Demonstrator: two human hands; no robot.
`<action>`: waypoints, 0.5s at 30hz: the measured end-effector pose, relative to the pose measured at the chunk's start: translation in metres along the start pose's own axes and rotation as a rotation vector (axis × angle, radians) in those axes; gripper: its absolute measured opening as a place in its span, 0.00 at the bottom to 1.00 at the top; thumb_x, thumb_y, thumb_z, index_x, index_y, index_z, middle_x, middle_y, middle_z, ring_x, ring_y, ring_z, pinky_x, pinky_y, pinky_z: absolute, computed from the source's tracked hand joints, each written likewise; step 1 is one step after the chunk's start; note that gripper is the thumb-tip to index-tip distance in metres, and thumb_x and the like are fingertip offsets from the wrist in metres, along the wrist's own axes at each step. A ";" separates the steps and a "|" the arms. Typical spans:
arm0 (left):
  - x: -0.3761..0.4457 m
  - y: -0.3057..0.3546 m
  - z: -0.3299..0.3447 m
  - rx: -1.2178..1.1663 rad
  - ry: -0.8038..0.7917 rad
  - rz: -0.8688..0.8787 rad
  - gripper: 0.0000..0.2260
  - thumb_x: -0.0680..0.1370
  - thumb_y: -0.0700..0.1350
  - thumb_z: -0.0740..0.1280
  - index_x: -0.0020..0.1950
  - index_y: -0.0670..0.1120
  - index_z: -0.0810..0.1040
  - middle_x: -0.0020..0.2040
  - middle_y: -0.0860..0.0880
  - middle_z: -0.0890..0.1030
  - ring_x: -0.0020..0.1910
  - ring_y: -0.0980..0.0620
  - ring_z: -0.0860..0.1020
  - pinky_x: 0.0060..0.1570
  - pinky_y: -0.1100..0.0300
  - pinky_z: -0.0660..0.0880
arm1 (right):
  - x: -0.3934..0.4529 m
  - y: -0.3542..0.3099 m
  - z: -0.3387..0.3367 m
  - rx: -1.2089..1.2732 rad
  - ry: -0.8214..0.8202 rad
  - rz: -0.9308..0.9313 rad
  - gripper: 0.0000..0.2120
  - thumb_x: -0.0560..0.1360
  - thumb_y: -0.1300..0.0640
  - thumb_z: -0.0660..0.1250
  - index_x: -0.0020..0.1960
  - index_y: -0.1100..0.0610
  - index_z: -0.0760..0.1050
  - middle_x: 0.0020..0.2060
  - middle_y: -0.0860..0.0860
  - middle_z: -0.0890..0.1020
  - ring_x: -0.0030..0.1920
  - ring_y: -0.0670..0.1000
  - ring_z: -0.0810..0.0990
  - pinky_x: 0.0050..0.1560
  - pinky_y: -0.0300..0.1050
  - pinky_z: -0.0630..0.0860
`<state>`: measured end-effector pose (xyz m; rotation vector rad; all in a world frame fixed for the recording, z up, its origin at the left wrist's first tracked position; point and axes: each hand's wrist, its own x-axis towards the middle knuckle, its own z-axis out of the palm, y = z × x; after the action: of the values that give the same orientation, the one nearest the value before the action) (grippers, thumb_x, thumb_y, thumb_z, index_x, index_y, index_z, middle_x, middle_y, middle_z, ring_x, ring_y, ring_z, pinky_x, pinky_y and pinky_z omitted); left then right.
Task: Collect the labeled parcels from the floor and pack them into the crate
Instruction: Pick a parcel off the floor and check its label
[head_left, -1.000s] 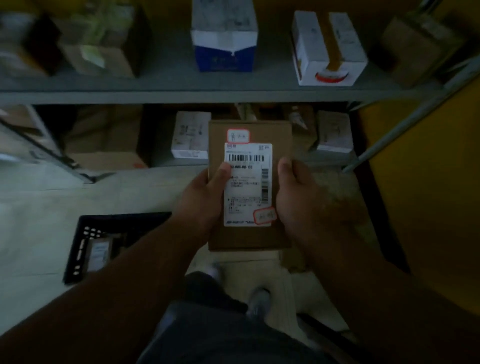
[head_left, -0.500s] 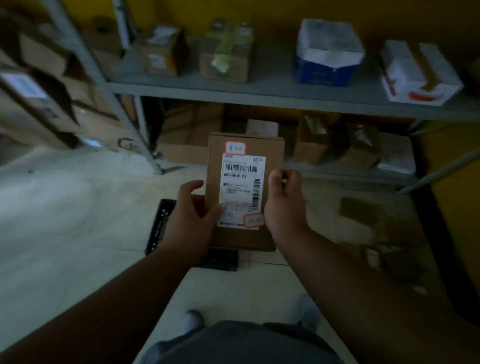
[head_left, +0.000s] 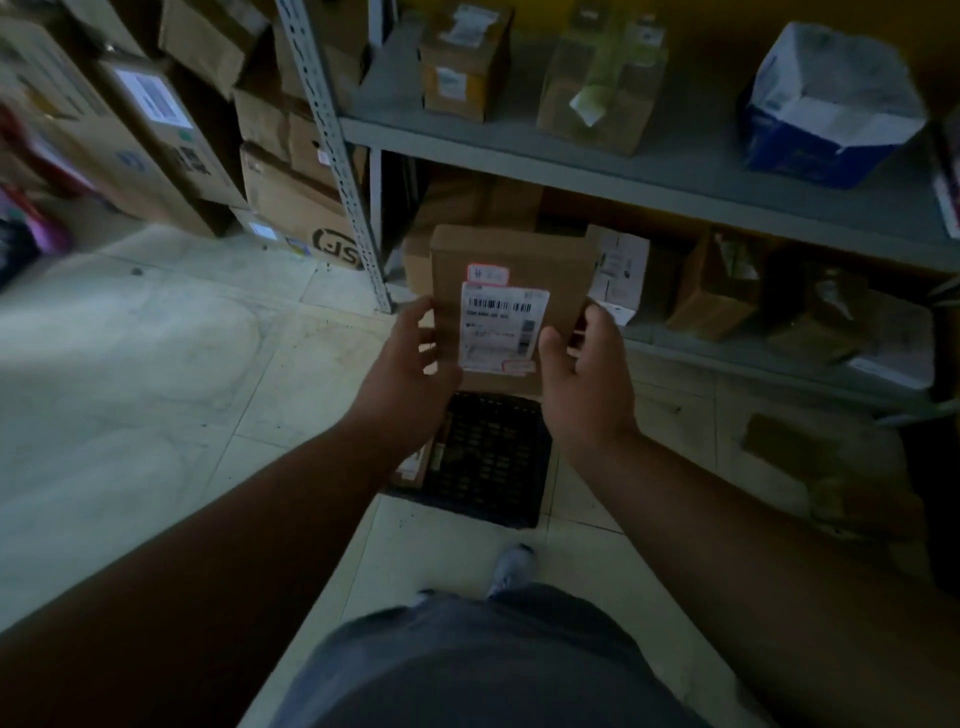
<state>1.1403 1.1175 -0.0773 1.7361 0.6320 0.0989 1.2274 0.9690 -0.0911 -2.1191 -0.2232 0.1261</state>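
Shelving of grey metal spans twelve to three o'clock. Below centre sits a black slotted plastic crate on the floor. Above it hangs a flat brown cardboard parcel with a white barcode label: stiff and probably light, best gripped along its side edges. Left hand and right hand flank it, fingers loosened; actual contact I cannot tell.
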 end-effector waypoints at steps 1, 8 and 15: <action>0.006 -0.001 0.001 -0.021 0.014 -0.012 0.24 0.78 0.45 0.66 0.64 0.71 0.62 0.54 0.64 0.76 0.56 0.61 0.78 0.50 0.55 0.80 | 0.006 0.001 0.003 0.032 -0.008 -0.003 0.18 0.80 0.47 0.61 0.68 0.50 0.65 0.59 0.44 0.76 0.56 0.43 0.76 0.49 0.34 0.73; 0.093 -0.067 0.025 -0.028 -0.064 -0.094 0.15 0.77 0.61 0.56 0.65 0.69 0.64 0.57 0.55 0.81 0.54 0.55 0.82 0.55 0.45 0.79 | 0.061 0.068 0.066 0.066 -0.006 0.164 0.24 0.79 0.45 0.63 0.72 0.50 0.65 0.65 0.48 0.75 0.64 0.47 0.75 0.61 0.49 0.77; 0.234 -0.267 0.082 0.025 -0.207 -0.266 0.19 0.75 0.63 0.56 0.65 0.63 0.68 0.60 0.48 0.80 0.58 0.46 0.80 0.58 0.39 0.76 | 0.096 0.250 0.215 0.085 -0.009 0.392 0.12 0.80 0.48 0.62 0.62 0.48 0.73 0.53 0.44 0.81 0.51 0.41 0.82 0.42 0.29 0.78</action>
<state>1.2755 1.1871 -0.4090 1.6451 0.7058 -0.2722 1.3106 1.0381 -0.4167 -2.0546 0.1921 0.3683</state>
